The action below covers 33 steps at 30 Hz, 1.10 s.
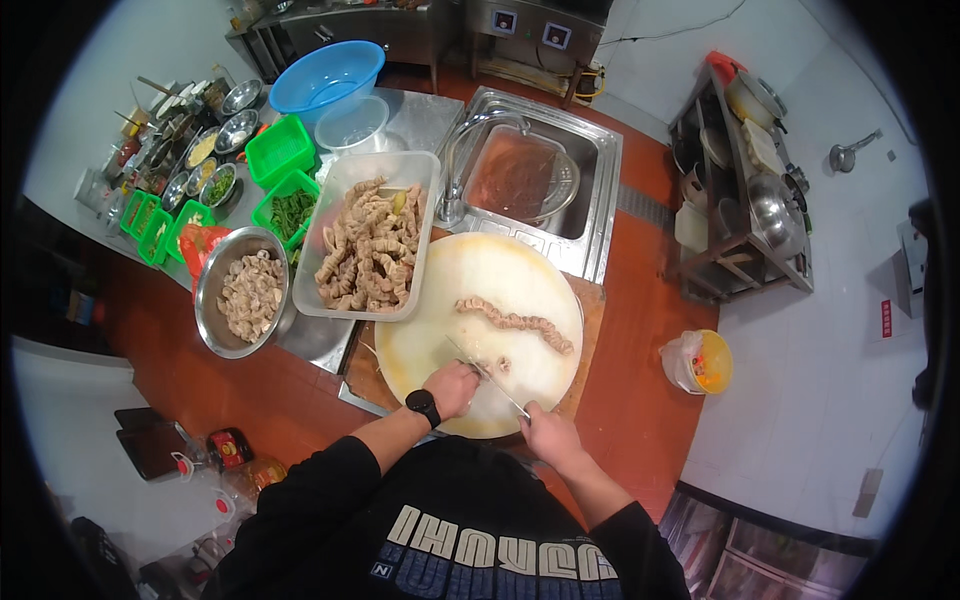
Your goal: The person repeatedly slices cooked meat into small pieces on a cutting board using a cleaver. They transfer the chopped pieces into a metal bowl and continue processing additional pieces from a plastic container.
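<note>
A round, pale chopping board (420, 330) lies before me. My right hand (551, 433) grips the handle of a kitchen knife (504, 391), whose blade points up and left across the board. Curled beside the blade, my left hand (454, 388) holds down a piece of ruffled intestine, mostly hidden by the fingers. A small cut piece (504, 364) sits just right of the blade. Farther up the board lies one long, crinkled length of intestine (517, 321). More whole lengths (371, 251) fill a clear plastic tub (431, 225) overlapping the board's upper left.
A steel bowl (206, 319) of cut pieces stands left of the tub. Behind are green baskets (281, 150), a blue basin (330, 75) and a sink (600, 165) with a tap (450, 180). A lined yellow bin (716, 364) and a shelf rack (720, 232) stand right.
</note>
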Each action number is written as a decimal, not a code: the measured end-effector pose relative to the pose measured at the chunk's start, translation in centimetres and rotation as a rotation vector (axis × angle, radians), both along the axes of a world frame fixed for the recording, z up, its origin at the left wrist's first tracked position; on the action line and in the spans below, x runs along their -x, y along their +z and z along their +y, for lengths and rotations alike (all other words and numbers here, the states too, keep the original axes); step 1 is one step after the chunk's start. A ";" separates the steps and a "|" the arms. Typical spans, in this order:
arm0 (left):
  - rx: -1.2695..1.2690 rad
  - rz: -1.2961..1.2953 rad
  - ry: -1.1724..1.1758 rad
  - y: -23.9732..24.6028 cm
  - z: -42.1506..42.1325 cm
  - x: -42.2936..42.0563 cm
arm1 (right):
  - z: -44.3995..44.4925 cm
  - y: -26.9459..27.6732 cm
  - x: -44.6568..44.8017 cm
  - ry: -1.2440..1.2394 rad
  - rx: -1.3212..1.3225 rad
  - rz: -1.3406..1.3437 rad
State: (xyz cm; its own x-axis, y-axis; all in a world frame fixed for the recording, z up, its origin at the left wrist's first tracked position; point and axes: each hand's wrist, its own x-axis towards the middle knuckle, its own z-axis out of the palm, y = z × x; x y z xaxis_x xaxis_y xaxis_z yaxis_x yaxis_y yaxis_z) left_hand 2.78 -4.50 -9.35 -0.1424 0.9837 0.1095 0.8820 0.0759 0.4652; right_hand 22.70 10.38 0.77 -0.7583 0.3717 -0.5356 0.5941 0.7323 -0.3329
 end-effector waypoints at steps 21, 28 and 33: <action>-0.224 -0.221 0.263 0.3 -0.8 -2.5 | -4.3 -0.4 -1.1 -0.286 0.135 0.042; -0.106 -0.137 0.227 1.4 -1.7 -2.4 | -2.5 -0.4 -1.5 -0.267 0.133 0.118; -0.092 -0.204 0.271 0.8 -2.1 -3.0 | 0.1 3.5 -4.1 -0.079 -0.034 0.009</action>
State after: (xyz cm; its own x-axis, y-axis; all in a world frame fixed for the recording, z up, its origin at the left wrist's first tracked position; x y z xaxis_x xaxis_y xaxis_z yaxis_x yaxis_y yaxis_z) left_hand 5.75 -6.65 -8.55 -0.4247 0.8947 0.1381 0.7241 0.2441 0.6451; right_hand 26.80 10.53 4.27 -0.7306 0.4481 -0.5152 0.6475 0.6942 -0.3144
